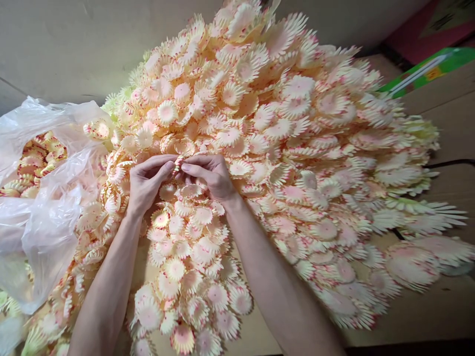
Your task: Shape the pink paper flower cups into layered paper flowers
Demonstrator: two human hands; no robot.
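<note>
My left hand (pixel 148 180) and my right hand (pixel 211 175) meet fingertip to fingertip near the middle of the view. Between them is a small artificial flower petal piece (pixel 177 164), cream with pinkish-red tips, pinched by the thumb and fingers of both hands. Below my wrists lies a smaller heap of loose petal pieces (pixel 193 257), round with fringed edges and pale pink centres. A large mound of the same petal pieces (pixel 282 128) rises behind and to the right of my hands.
On the left, a translucent plastic bag (pixel 52 237) holds more petal pieces (pixel 42 158). Brown cardboard (pixel 256 316) shows under the heaps. A green packet (pixel 426 71) lies at the upper right, with a dark cord (pixel 452 162) below it. A pale wall (pixel 74 44) stands behind.
</note>
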